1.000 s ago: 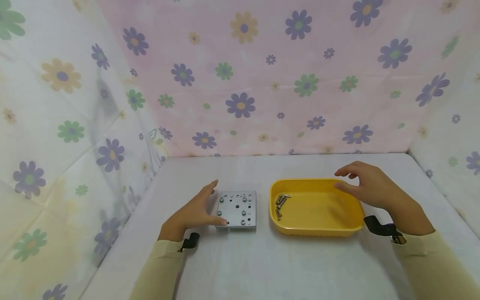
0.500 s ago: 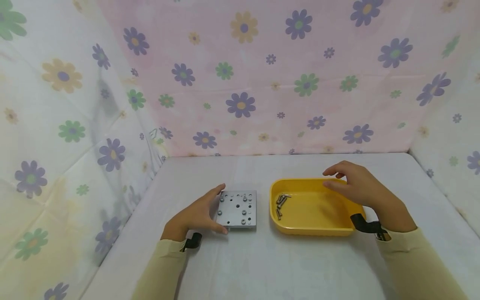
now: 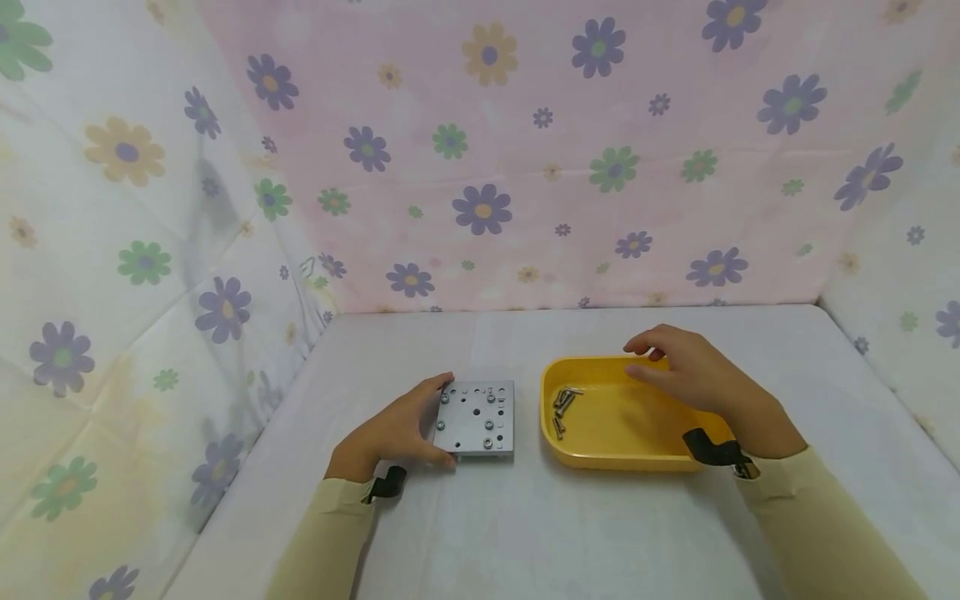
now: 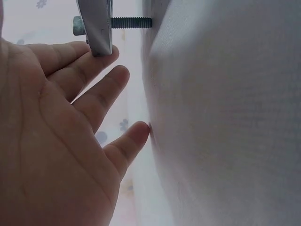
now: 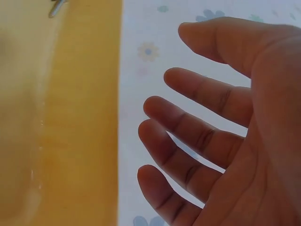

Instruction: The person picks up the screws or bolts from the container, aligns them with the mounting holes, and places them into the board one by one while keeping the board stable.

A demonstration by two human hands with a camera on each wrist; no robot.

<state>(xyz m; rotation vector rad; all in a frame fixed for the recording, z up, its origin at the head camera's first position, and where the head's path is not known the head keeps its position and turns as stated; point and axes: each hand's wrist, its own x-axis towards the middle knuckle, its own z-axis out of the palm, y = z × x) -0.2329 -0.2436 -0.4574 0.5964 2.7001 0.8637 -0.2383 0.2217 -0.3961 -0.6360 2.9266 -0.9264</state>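
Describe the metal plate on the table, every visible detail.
The metal plate is silver-grey and squarish, dotted with small holes. Five socket-head screws show on top; the left wrist view reveals a threaded shank below, with the plate raised off the table. It appears level, left of the yellow tray. The left grip spans its left side, thumb by the near edge and a finger apparently touching it.

Looks like a little curtained-off work booth (image 3: 97, 292)
We see flowery cloth (image 3: 517, 150) hung on three sides around a white table (image 3: 600, 533), can't tell what room.
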